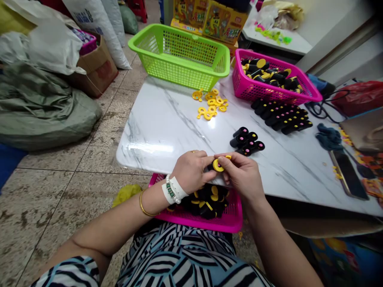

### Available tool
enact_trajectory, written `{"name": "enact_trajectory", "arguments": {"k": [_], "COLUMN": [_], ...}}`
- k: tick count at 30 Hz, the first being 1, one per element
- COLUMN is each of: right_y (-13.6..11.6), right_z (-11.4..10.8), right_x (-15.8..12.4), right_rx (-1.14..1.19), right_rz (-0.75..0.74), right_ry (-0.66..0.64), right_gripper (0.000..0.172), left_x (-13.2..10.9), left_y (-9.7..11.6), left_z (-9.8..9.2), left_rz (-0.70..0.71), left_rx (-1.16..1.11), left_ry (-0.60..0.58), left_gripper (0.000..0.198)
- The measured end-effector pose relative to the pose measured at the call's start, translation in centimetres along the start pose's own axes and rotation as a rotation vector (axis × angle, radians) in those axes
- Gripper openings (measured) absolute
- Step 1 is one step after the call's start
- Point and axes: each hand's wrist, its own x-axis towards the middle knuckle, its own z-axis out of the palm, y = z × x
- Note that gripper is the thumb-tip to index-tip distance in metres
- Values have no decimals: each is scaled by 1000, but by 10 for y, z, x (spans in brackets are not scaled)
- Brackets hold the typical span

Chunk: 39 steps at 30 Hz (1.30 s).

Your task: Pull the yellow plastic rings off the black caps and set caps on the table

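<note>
My left hand (191,170) and my right hand (242,173) meet at the near edge of the white marble table (167,127). Both are closed on one small black tube with a yellow ring (218,164) fitted on its end. Right below them, on my lap, sits a pink basket (230,221) holding several black tubes with yellow rings. A small cluster of black tubes with pink ends (247,141) lies just beyond my right hand. Loose yellow rings (211,105) lie farther back on the table.
An empty green basket (179,56) stands at the table's far edge. Beside it stands a pink basket (273,79) of black and yellow parts, with a row of black tubes (283,115) in front. A phone (348,173) and blue cloth (329,137) lie right. Sacks and boxes crowd the floor left.
</note>
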Motion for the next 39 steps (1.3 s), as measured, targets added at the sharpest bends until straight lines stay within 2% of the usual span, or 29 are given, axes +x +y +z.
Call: {"name": "enact_trajectory", "arguments": {"k": [7,11,14,17,20,23,27,30,32,34,36,39], "right_y": [-2,-1,-1,-1,0,1,4,4,0,-4,-8,-11], "right_z": [3,5,7,8,8,7,1,-6,-11,-13,-12,-10], "right_x": [6,4,2,2,3,4,6,9,12,13,12,11], "right_rx": [-24,-54,-21,-20,-44,-31,53,211,227,143,41,-29], "right_rz": [-25,-23,-37,-43,-49,-34,38,122,154,148,124,86], "right_ry": [52,24,35,24,25,20,-72,-160,-218,-296,-361,-356], "right_gripper": [25,26,24,23,26,32,46,54,48,40,40,37], "left_x": [-3,0,6,12,13,9,1,0,2,5,8,11], "left_y": [-2,4,11,17,21,26,31,28,24,21,20,21], "left_z": [4,-5,-19,-23,-15,-7,-3,-2,-1,-1,-2,-6], "left_rz": [36,-50,-169,-374,-570,-628,-576,-550,-555,-582,-625,-690], "left_rx": [19,-14,-226,-573,-843,-912,-731,-730,-805,-890,-966,-1031], "left_ry": [40,-25,-184,-283,-263,-221,-114,-136,-176,-218,-268,-289], "left_gripper": [26,24,24,29,22,21,24,25,27,28,31,37]}}
